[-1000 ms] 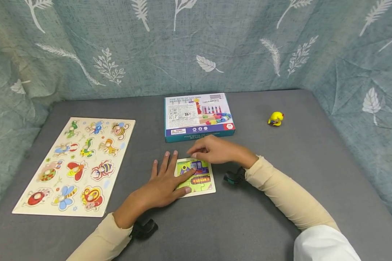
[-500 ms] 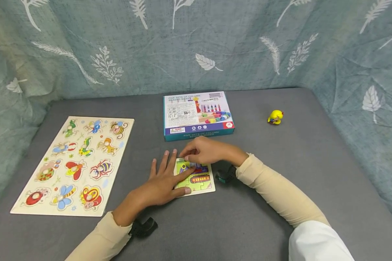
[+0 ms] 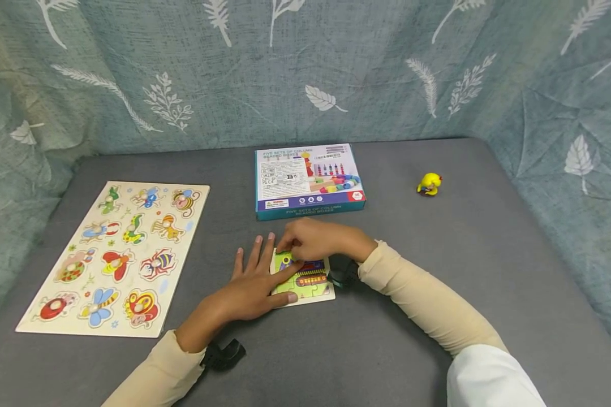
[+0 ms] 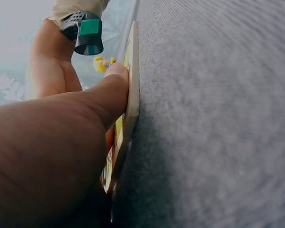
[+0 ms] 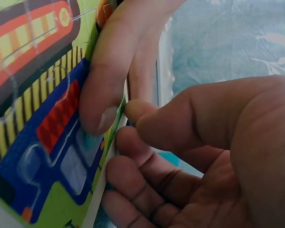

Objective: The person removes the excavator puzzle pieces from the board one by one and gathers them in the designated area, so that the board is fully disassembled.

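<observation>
A small square jigsaw puzzle (image 3: 314, 281) with a tracked vehicle on a green ground lies on the grey table. My left hand (image 3: 249, 289) is spread at its left side, thumb and index finger resting on the picture. At the far left edge of the puzzle, my right hand (image 3: 318, 237) has its fingers curled. Close up in the right wrist view, its thumb and index finger pinch the edge of a green puzzle piece (image 5: 120, 114), beside a left finger (image 5: 107, 71). Fingers hide most of that piece. The left wrist view shows the left thumb (image 4: 116, 78) on the puzzle's edge.
A wooden insect peg puzzle (image 3: 183, 271) lies to the left. Behind the hands is a boxed bead set (image 3: 310, 181). A small yellow toy (image 3: 430, 184) sits at the back right. A patterned curtain (image 3: 377, 68) hangs behind the table.
My right hand has shifted left along the puzzle's far edge, and its fingers have curled more at the far left corner. The left hand stays in place.
</observation>
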Motion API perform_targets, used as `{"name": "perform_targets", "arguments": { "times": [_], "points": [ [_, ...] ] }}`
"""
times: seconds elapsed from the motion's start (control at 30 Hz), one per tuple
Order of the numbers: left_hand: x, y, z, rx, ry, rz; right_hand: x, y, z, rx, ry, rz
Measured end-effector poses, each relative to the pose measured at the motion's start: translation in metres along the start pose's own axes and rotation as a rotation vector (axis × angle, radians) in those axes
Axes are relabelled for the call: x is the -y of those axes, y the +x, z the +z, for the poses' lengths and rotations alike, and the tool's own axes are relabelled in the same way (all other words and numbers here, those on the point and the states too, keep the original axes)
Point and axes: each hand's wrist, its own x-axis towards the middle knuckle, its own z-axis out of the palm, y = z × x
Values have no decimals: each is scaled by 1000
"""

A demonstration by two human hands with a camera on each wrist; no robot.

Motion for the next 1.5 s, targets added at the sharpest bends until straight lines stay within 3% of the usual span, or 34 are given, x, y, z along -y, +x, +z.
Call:
{"name": "perform_targets", "arguments": {
  "times": [0.47, 0.7, 0.93, 1.5],
  "points": [
    [-1, 1, 2, -27, 7, 0, 7, 2, 2, -25, -135, 30],
    [-1, -1, 0, -38, 6, -6, 8, 3, 1, 9, -202, 29],
    [-2, -2, 0, -38, 1, -14, 9, 3, 2, 26, -179, 51],
    [-3, -1, 0, -11, 18, -29, 7, 7, 5, -46, -7, 33]
  ]
}}
